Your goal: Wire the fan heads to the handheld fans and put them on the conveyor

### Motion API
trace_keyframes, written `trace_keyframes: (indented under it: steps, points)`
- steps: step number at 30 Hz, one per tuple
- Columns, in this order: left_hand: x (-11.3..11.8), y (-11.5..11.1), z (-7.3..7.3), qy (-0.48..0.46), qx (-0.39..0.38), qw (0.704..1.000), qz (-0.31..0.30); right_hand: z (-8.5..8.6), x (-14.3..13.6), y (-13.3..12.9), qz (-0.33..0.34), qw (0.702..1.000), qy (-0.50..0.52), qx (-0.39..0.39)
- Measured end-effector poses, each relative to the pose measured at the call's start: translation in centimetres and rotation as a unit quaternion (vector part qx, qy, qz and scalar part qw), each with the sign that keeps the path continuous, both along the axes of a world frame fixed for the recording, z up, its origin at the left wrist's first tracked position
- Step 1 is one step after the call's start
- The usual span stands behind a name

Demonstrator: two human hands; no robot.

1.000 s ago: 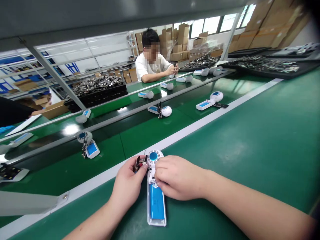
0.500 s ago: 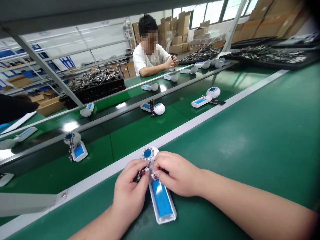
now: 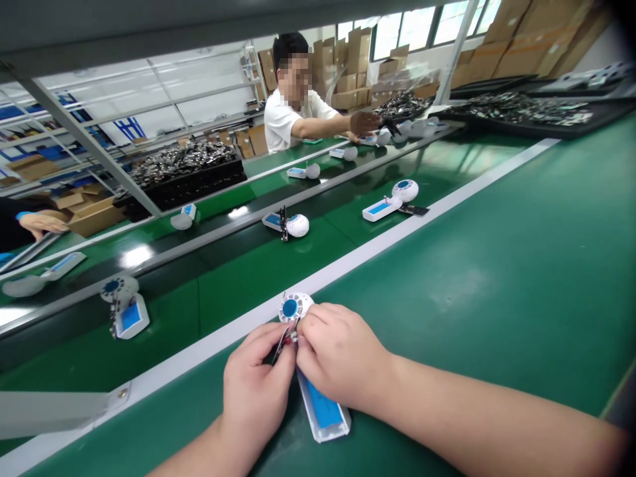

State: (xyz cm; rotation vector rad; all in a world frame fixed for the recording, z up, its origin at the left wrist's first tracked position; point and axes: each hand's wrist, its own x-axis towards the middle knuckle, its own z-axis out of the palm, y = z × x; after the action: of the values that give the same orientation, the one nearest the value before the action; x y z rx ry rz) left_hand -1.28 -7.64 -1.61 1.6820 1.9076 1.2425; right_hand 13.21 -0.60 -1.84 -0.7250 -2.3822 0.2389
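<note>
A white device (image 3: 326,414) with a round head and a blue-lined rectangular body lies on the green work surface in front of me. My left hand (image 3: 258,377) pinches a small dark circuit board (image 3: 281,344) beside the device's neck; red and white bits show at its edge. My right hand (image 3: 338,351) is closed over the neck, its fingertips against the board and my left fingertips. What the right fingers grip is hidden.
Beyond a white rail (image 3: 377,247), similar devices sit on a green conveyor (image 3: 223,298), some with boards. Across it, a person (image 3: 298,112) reaches over the far lane. Another hand (image 3: 42,223) shows at left. Black trays (image 3: 527,116) of parts stand at back right.
My right hand has moved left and closed in on the board, now covering the device's neck. Near-lane devices have shifted left, far-lane ones right. The person opposite has stretched an arm out to the right.
</note>
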Motion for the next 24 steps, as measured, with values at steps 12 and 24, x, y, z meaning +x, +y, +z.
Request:
trace_keyframes:
  steps: [12,24]
  points:
    - [0.21,-0.09,-0.08,0.024,0.024,0.999,-0.007,0.37,-0.18,-0.31,-0.023,0.987,0.046,-0.151]
    - [-0.32,-0.14,-0.49,0.183,0.112,0.975,-0.064,0.25,-0.25,-0.47,-0.054,0.979,0.086,-0.174]
